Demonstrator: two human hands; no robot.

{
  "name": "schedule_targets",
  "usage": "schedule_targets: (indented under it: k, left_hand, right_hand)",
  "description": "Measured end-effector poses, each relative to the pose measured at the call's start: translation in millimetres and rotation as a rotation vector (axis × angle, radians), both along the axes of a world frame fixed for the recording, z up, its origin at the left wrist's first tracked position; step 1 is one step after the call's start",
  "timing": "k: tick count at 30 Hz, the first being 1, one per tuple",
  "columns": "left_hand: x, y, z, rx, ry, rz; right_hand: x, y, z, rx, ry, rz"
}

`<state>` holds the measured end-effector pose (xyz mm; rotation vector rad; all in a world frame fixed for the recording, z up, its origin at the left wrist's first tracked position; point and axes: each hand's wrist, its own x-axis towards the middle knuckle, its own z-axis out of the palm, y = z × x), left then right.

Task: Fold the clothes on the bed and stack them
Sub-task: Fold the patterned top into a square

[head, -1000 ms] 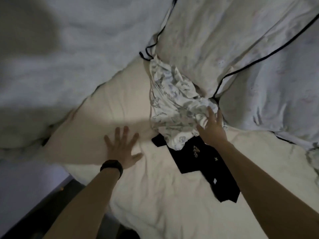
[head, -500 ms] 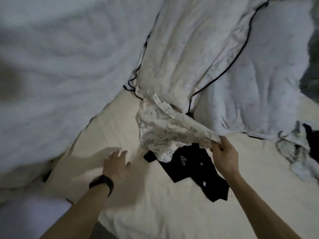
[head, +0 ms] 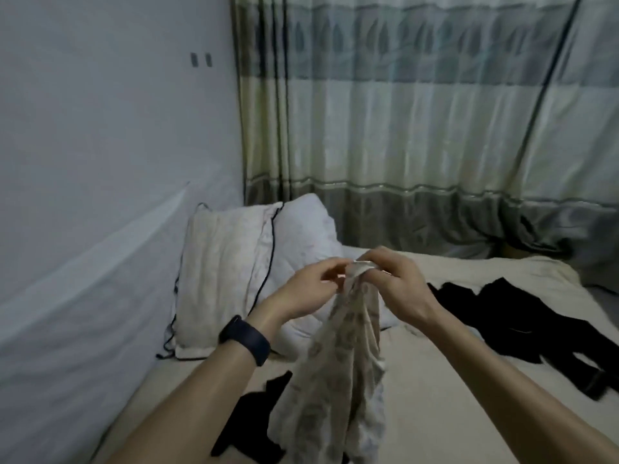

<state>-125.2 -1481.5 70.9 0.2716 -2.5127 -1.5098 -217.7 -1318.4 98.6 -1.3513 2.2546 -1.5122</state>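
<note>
Hands close together, the left hand [head: 306, 291] and right hand [head: 400, 284] pinch the top edge of a patterned garment [head: 345, 380] hanging over the bed [head: 442, 406], with a curtain [head: 418, 112] behind, a pillow [head: 231, 272] beyond, black clothes [head: 502, 316] at right, a black garment [head: 249, 421] beneath.

Left hand [head: 310, 289], right hand [head: 395, 283] pinching patterned garment [head: 345, 373], bed [head: 435, 380]

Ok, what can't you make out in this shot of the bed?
Head view only:
The patterned garment, pinched by the left hand and right hand: bunched, its bottom cut off by the frame edge, so its type is unclear.
The black garment below it: partly hidden by that cloth and the left forearm.
The black clothes at right: too dark to count pieces.
</note>
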Motion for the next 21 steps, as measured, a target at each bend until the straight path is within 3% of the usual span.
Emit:
schedule_targets:
  k: [4,8,12,17,21]
  left_hand:
    - [-26.2,74.1,55.2,-0.060,-0.062,-0.154]
    - [-41.9,124.7,77.7,-0.104,-0.115,-0.106]
    - [-57.2,168.5,94.0,-0.150,0.030,-0.022]
    - [-72.8,196.5,119.1,-0.191,0.195,0.023]
    - [-83.5,219.1,144.5,-0.312,0.278,-0.035]
  right_hand:
    - [-18.3,71.2,47.5,-0.028,-0.058,0.021]
    - [-36.7,134.4,72.8,-0.023,-0.110,-0.003]
    - [-47.7,189.9,82.8,-0.076,-0.145,-0.114]
    - [-29.4,243.6,66.0,-0.217,-0.035,-0.420]
    - [-4.1,248.4,61.4,-0.062,0.080,-0.461]
